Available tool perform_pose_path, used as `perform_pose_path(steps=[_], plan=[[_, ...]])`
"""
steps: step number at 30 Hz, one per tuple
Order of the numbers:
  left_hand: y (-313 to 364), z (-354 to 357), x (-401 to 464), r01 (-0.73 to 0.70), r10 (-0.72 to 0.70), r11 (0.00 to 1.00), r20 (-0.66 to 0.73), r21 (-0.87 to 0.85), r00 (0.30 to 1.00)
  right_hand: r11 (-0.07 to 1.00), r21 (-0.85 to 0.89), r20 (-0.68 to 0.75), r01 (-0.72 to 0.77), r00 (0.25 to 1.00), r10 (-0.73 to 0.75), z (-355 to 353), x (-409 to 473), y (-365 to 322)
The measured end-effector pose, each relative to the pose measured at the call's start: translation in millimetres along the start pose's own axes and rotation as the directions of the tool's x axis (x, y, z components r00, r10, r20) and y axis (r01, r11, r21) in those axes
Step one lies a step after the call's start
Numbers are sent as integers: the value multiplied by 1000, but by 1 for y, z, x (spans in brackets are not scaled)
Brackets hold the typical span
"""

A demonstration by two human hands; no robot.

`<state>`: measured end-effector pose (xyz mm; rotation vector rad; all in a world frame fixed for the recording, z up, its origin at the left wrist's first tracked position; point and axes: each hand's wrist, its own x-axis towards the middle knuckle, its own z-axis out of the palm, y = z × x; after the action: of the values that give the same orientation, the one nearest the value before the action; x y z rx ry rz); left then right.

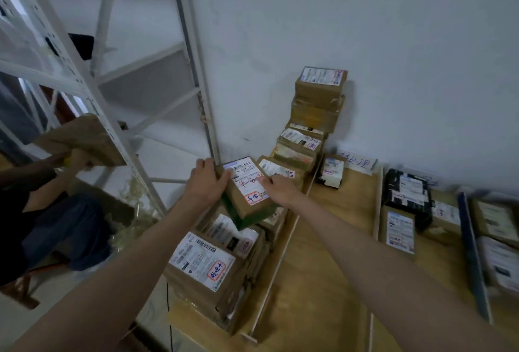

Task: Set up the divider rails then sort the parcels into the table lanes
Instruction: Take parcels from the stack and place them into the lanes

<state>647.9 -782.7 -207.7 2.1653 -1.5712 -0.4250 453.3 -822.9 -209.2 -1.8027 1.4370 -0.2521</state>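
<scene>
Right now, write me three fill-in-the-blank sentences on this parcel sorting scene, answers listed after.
1. The held parcel is gripped by ____ hands, the left hand and right hand.
2. The tall stack leans against the ____.
3. The white divider rail lies on the ____ table.

Answers: both; wall; wooden

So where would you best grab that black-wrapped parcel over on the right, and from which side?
A judgement: take the black-wrapped parcel by its two long side edges, coming down from above. It lies flat, label up, in a lane of the wooden table, so its top is exposed. A brown parcel sits tight against its near edge, so a grip from the front looks blocked.
</scene>
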Motion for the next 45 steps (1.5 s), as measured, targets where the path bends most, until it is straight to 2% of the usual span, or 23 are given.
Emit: perform_pose_path(steps=[4,8,11,15,19,22,26,30,36,38,45], plan=[[42,2,14,-21,25,995,42,-93,999,991,113,-145,-77,985,93,-26,-18,0],[90,12,15,-176,210,962,152,-208,966,974,180,-243,-135,954,177,-49,-48,17],[122,21,4,-333,378,913,188,-235,906,958,220,-343,-182,905,250,-64,-74,39],[154,38,-19,-537,556,831,229,-148,799,927,248,-463,-280,806,368,-78,-121,75],[182,59,-47,-708,672,706,297,20,679,851,342,-544,-399,655,525,-87,-179,115],[200,77,-71,-793,728,603,350,82,590,788,404,-579,-465,537,613,-91,-234,136],[225,102,-117,-871,783,483,401,91,476,746,434,-620,-505,434,654,-88,-305,161],[255,123,-170,-919,818,392,439,46,371,672,500,-634,-546,298,714,-85,-375,190],[305,146,-250,-962,864,272,434,22,254,586,585,-604,-560,182,776,-92,-465,231],[321,155,-276,-966,869,258,436,6,235,570,607,-593,-553,162,789,-94,-490,248],[379,197,-369,-969,869,246,440,10,225,557,616,-565,-557,181,805,-106,-579,319]])
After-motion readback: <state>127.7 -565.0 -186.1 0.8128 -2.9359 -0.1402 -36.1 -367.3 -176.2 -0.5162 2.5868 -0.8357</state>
